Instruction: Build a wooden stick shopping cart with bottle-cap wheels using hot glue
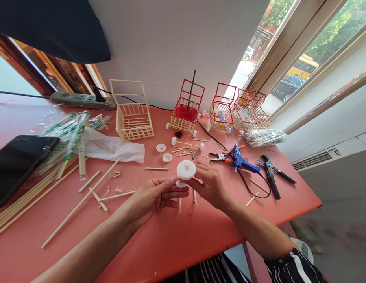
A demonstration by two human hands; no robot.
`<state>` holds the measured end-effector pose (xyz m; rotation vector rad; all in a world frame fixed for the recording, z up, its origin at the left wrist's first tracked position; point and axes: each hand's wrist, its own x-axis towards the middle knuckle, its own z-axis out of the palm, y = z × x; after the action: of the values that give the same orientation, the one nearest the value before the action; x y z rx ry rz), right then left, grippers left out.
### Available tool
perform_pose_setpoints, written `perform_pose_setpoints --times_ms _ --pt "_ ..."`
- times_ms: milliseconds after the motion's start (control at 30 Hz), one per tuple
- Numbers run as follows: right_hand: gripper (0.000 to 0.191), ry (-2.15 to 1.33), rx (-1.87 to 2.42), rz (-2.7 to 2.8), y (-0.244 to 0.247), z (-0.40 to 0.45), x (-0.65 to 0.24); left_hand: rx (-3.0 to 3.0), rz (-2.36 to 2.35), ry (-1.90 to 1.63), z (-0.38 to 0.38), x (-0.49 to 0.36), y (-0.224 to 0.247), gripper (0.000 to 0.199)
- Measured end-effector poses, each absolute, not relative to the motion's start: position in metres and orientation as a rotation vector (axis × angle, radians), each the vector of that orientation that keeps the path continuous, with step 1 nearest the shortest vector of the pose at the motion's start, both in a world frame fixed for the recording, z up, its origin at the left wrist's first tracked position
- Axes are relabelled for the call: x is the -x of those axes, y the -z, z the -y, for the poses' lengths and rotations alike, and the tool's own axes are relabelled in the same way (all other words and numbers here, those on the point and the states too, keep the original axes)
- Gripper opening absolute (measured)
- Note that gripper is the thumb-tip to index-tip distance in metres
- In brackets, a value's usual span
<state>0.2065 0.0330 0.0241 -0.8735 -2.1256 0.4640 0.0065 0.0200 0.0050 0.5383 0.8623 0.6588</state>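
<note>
A round white cap (185, 170) with a small mark at its centre is held up over the table's middle. My right hand (211, 182) grips it from the right with closed fingers. My left hand (161, 193) is beneath and to the left, thumb and fingers closed around a smaller white piece (180, 183) just below the cap. Whether a stick joins the two pieces is hidden. Two loose white caps, one (161, 147) behind the other (167, 157), lie beyond my hands. A short stick with white wheels (187, 144) lies behind them.
Stick carts stand along the wall, one plain (134, 122), one with a red bowl (185, 112). A blue glue gun (241, 159), pliers (270, 177) and a cable lie right. Wooden sticks (79, 204), wrapped chopsticks and a black phone (22, 163) lie left.
</note>
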Motion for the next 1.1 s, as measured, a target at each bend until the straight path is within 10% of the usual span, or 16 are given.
perform_pose_setpoints --times_ms 1100 --pt "0.021 -0.323 0.831 2.190 -0.0208 -0.0338 -0.2026 -0.520 -0.871 -0.714 -0.0178 -0.0080 -0.0041 0.055"
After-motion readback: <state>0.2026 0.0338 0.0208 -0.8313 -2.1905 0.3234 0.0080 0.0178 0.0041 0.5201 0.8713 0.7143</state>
